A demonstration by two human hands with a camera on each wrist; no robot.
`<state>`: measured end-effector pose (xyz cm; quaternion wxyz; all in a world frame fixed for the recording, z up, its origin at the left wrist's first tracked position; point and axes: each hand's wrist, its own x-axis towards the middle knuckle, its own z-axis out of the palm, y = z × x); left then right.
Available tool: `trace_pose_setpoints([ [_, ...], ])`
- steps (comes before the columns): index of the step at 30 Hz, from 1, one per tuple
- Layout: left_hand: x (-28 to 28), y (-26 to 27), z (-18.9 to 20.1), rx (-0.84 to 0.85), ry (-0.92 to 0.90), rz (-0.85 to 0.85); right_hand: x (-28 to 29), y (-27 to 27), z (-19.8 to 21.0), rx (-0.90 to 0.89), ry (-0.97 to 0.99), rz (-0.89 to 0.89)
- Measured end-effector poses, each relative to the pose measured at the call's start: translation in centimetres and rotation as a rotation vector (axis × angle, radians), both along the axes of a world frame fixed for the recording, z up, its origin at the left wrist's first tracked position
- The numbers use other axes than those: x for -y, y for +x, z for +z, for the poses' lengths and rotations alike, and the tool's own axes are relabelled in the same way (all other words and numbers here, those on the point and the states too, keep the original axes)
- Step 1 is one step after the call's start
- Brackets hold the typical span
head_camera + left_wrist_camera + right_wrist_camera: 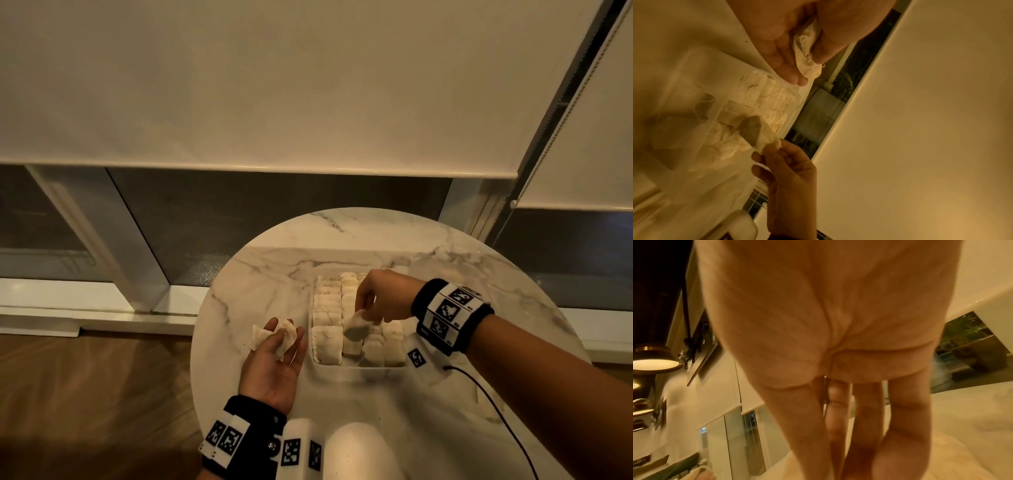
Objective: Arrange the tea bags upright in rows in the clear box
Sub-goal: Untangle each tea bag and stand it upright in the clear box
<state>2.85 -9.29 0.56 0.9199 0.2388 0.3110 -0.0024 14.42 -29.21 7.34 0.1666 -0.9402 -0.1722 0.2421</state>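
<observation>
Head view, setting: a round marble table [267,274] holds the clear box [346,366].
Box contents: rows of tea bags [329,308], packed upright.
Right hand [380,298]: fingertips pinch a single tea bag [356,328], tilted above the near rows.
Left hand [274,366]: palm up, loosely cupped around spare tea bags [261,337]; the thumb seems to pin them.

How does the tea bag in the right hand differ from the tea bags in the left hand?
The single tea bag hangs pinched in the fingertips of the right hand. The crumpled tea bags, seemingly two, lie in the upturned left hand, under its thumb. The single tea bag is over the clear box, while the crumpled tea bags are beside it, over the table. The single one shows dark contents and the crumpled ones look pale. None stands in the rows yet.
</observation>
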Motion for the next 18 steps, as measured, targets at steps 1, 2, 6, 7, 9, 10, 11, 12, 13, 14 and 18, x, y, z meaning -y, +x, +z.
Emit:
trace_pose_setpoints([
  [1, 0.0, 0.1, 0.0, -0.005, -0.010, -0.005, -0.3, 0.3, 0.0, -0.048, -0.027, 0.031],
  [2, -0.1, 0.2, -0.1, -0.012, -0.017, -0.009, -0.7, 0.5, -0.1, -0.090, -0.057, 0.053],
  [6, -0.3, 0.5, -0.3, -0.017, -0.016, -0.010, -2.4, 1.2, -0.7, -0.190, -0.252, 0.153],
  [7, -0.4, 0.6, -0.5, -0.018, -0.012, -0.007, -2.9, 1.3, -0.9, -0.214, -0.297, 0.179],
  [9, -0.7, 0.7, -0.8, -0.019, -0.010, 0.000, -3.7, 1.4, -1.4, -0.242, -0.348, 0.193],
  [10, -0.8, 0.7, -0.9, -0.016, -0.011, 0.004, -4.1, 1.5, -1.6, -0.239, -0.361, 0.188],
  [11, -0.9, 0.7, -0.9, -0.011, -0.011, 0.007, -4.4, 1.7, -1.8, -0.228, -0.374, 0.186],
  [12, -1.0, 0.7, -1.0, -0.006, -0.010, 0.012, -4.8, 1.9, -2.1, -0.214, -0.387, 0.187],
  [13, -1.1, 0.7, -1.0, -0.003, -0.006, 0.014, -5.0, 2.1, -2.2, -0.201, -0.397, 0.186],
  [14, -1.2, 0.8, -1.1, -0.002, -0.003, 0.017, -5.3, 2.3, -2.4, -0.194, -0.406, 0.186],
  [18, -1.5, 1.0, -1.2, -0.007, -0.002, 0.022, -5.9, 2.9, -2.7, -0.168, -0.436, 0.188],
])
